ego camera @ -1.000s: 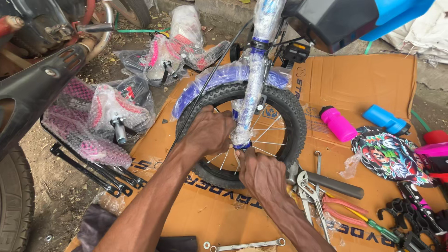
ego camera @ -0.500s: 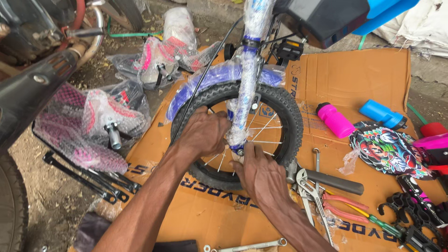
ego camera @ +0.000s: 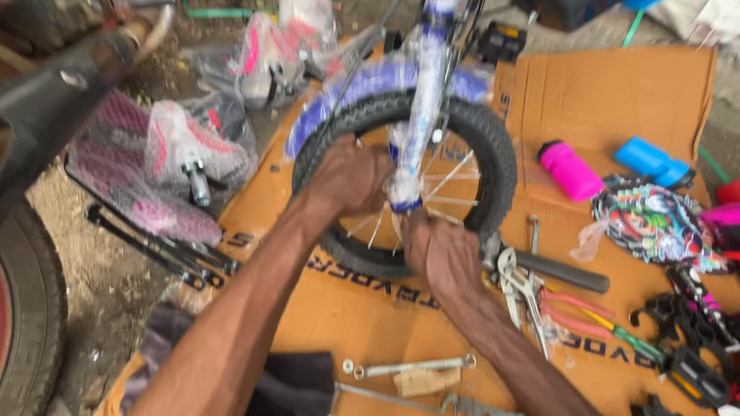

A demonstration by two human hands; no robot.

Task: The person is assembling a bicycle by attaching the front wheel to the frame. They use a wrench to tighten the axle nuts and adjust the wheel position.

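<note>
A small bicycle wheel [ego camera: 493, 154] with a black knobbly tyre stands upright on flattened cardboard [ego camera: 617, 92], held in a fork [ego camera: 424, 100] wrapped in blue-and-clear plastic. My left hand [ego camera: 351, 177] is closed at the hub on the wheel's left side. My right hand [ego camera: 439, 250] grips the bottom of the fork leg at the axle, just below and right of the left hand. What the fingers pinch is hidden behind the hands. The picture is blurred.
Pliers and spanners [ego camera: 532, 293] lie right of my right hand, a flat spanner [ego camera: 408, 367] nearer me. A pink bottle [ego camera: 570, 169], blue bottle [ego camera: 651, 162], patterned helmet [ego camera: 655, 223] and black pedals [ego camera: 694, 370] sit right. Plastic-wrapped pink parts [ego camera: 177, 162] and black rods [ego camera: 154, 246] lie left, beside a motorbike tyre [ego camera: 27, 308].
Both hands stay at the wheel's hub with small shifts. The camera has moved closer and tilted, so the wheel looks larger and the view is blurred.
</note>
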